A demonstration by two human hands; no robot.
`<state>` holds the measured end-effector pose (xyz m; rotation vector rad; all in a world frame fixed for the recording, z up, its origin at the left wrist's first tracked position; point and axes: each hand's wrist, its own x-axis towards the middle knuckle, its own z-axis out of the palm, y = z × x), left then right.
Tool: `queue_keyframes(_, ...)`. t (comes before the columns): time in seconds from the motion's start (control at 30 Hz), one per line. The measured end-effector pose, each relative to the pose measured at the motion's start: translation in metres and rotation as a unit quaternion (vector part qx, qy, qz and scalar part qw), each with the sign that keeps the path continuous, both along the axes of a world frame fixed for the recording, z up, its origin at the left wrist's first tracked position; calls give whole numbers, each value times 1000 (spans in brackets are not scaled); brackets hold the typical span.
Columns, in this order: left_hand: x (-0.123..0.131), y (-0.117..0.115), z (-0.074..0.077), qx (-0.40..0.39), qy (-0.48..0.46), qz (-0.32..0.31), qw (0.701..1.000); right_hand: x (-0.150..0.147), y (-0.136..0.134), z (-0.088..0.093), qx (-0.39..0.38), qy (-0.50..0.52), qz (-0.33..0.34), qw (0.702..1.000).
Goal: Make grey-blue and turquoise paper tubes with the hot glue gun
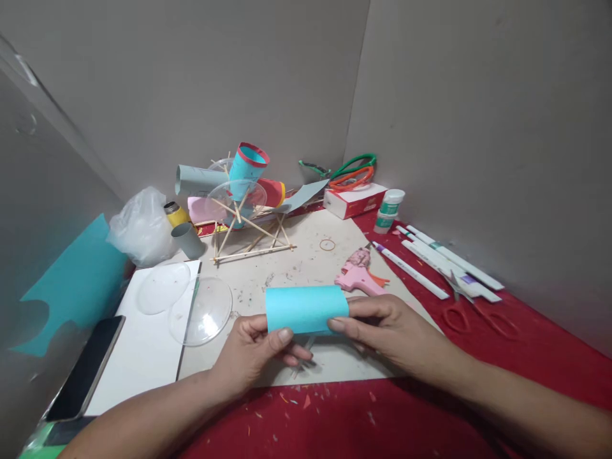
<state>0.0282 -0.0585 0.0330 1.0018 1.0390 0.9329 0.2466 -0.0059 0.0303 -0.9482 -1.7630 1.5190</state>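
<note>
A red cloth spreads under both hands, and on it, mostly beyond them, lies a pale board point(306, 233). Past the left hand, toward the wall, I see a stick frame point(253, 254) bearing rolled paper cups. A white pad point(136, 357) lies to the left of that hand, with a blue sheet point(71, 280) farther left and a bag point(143, 226) beyond. The hands come next: left point(246, 354) and right point(392, 331) each pinch an end of one curved blue paper point(306, 309), thumbs in front, fingers behind. They hold it level between them above the board's near edge; I can't tell from here whether its edges meet. A phone point(88, 366) lies left of the left hand, on the pad's edge. Just beyond the right hand rests a pink glue gun point(358, 274); scissors point(463, 297) lie to its right. Smallest, a thin band point(320, 244) sits beyond both hands.
</note>
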Motion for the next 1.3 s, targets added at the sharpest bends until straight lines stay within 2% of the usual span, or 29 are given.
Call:
queue_keyframes(0.1,0,0,1,1,2,0,1000,0,0,-1,-31,-6,-4,999)
queue_keyframes(0.3,3,-4,1,-11,-5,22,1000,1,-3,-1,-44,3,-18,999)
queue_keyframes(0.43,6,-13,2,-6,-30,48,998,7,-1,-11,-64,-4,-34,997)
queue_keyframes(0.63,11,-30,2,38,-47,76,995,13,4,-25,-131,63,-46,988)
queue_keyframes(0.9,11,-32,9,121,-24,46,991,13,6,-29,-114,102,-33,988)
queue_keyframes(1.07,10,-30,6,128,-32,25,991,18,7,-35,-104,82,-40,990)
queue_keyframes(1.3,8,-29,9,149,-25,23,988,18,5,-36,-80,72,-69,992)
